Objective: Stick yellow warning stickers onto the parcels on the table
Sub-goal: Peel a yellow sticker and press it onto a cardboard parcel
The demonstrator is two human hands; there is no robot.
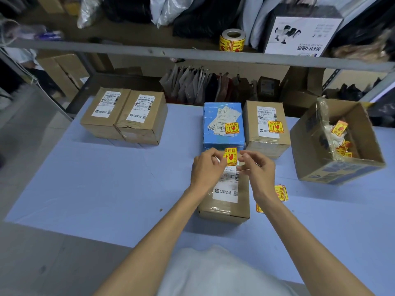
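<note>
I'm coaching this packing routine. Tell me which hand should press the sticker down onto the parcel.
Left. The left hand already pinches the yellow sticker directly over the near parcel. The right hand is only near the sticker's edge, so it is probably freer to steady the box.

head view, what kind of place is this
Most likely a parcel packing or dispatch room: labelled cardboard parcels on a blue table, a roll of yellow warning stickers on the shelf, and bagged stock stored behind.
</note>
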